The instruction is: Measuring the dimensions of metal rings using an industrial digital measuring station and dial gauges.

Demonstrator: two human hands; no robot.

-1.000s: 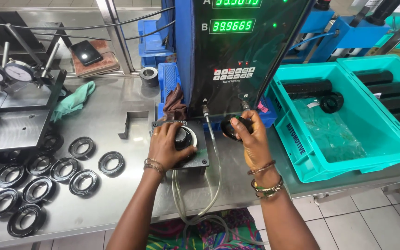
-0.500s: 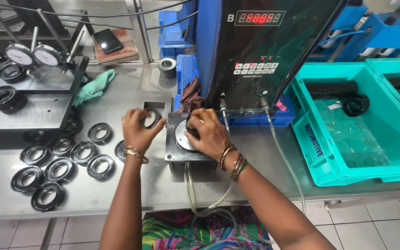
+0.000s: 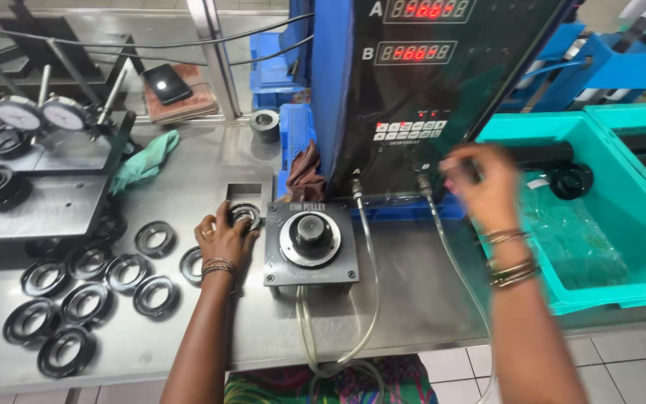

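My left hand (image 3: 224,238) rests on the steel table (image 3: 413,299) with its fingers closed round a black ring with a metal bore (image 3: 247,212), just left of the grey square fixture plate (image 3: 275,263). The fixture's round black plug (image 3: 312,227) stands bare in its silver disc. My right hand (image 3: 484,187) is blurred in the air to the right, between the black test unit (image 3: 413,97) and the teal bin (image 3: 600,292). Its fingers pinch a small dark ring (image 3: 472,170), hard to make out through the blur.
Several black rings (image 3: 84,299) lie on the table at the left. Behind them stand dial gauges (image 3: 39,114), a green cloth (image 3: 143,160) and a phone (image 3: 166,82). Clear hoses (image 3: 371,299) run from the test unit over the table's front edge. Black parts (image 3: 570,179) lie in the bin.
My right hand has left the fixture and swung right toward the teal bin; the plug is now bare. My left hand stays by the ring left of the fixture. The displays went from green to red.
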